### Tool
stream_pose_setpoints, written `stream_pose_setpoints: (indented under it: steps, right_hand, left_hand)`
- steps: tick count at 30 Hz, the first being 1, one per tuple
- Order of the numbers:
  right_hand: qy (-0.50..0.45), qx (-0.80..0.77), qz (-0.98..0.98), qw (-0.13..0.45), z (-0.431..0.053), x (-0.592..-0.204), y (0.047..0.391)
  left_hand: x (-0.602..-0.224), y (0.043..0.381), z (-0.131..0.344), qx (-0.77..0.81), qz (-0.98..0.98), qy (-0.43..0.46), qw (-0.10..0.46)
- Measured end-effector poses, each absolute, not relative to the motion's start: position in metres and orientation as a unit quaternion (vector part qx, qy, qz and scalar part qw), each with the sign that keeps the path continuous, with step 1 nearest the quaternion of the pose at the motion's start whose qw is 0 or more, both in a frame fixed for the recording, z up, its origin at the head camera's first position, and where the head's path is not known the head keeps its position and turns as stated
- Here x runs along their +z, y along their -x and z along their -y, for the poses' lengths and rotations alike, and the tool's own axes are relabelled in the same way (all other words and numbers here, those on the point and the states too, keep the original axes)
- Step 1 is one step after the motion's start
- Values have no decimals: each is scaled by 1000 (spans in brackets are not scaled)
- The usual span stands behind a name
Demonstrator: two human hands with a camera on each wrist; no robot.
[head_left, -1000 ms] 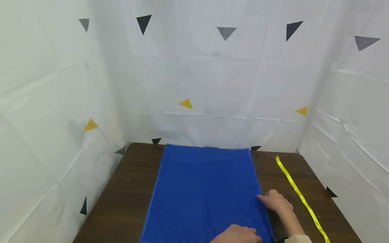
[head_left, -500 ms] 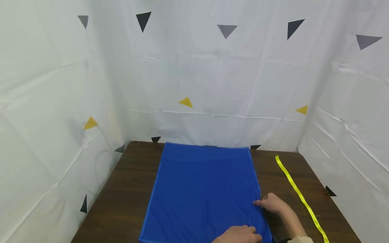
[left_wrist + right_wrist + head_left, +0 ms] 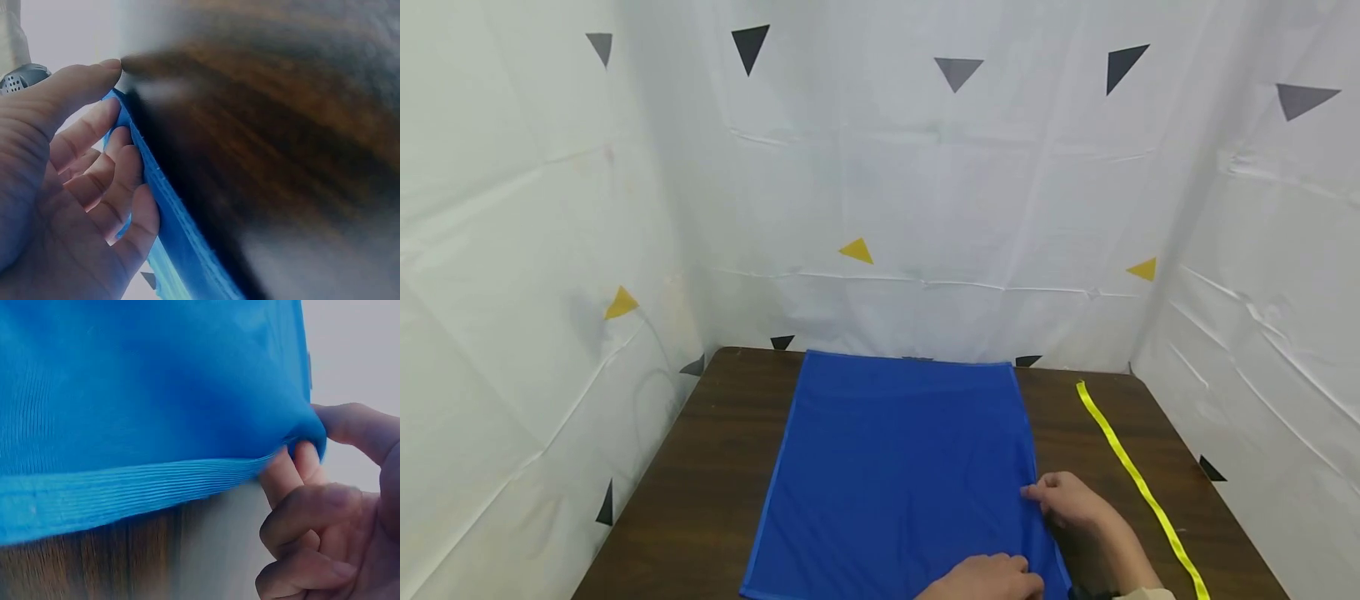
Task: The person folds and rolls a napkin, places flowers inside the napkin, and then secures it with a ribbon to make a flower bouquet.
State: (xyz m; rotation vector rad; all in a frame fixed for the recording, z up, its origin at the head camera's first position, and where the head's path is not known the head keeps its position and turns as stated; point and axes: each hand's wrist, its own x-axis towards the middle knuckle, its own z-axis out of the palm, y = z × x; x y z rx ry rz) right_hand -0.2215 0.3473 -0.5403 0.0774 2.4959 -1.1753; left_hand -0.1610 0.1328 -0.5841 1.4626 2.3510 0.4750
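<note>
A large blue cloth (image 3: 895, 442) with a stitched hem lies spread over the dark wooden table. My right hand (image 3: 1067, 500) pinches its right edge: in the right wrist view the thumb (image 3: 356, 428) presses on the cloth from above, while fingers (image 3: 281, 475) tuck under the hem. Nearer the bottom of the head view, my left hand (image 3: 988, 577) rests at the cloth's lower right part. From the left wrist, its loosely bent fingertips (image 3: 147, 209) touch the hem, and the thumb (image 3: 94, 75) stays apart from them.
A long yellow ribbon (image 3: 1138, 479) runs lengthwise along the table (image 3: 700, 467) to the right of the cloth. White sheeting (image 3: 917, 200) with grey, black and yellow triangles encloses the table at the back and both sides.
My right hand has shifted slightly left, taking hold of the cloth's right edge and drawing it inward. The left hand stays nearly in place.
</note>
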Motion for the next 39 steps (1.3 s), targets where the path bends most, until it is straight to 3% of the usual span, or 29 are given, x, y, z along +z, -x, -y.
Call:
stream_pose_setpoints:
  steps: [8,18,28,39]
  right_hand:
    - [-11,-449,-869,208,-362,-536,218]
    - [73,-508,-828,227,-381,-540,216]
    - [77,-533,-790,292,-386,-544,215]
    - [63,-518,-812,264,-386,-550,217]
  left_hand:
    - [-594,162,-132,171,-828,-513,147]
    - [-581,160,-131,205,-853,-399,267]
    - [-576,160,-129,232,-850,-366,300]
    - [-567,160,-127,253,-849,-311,345]
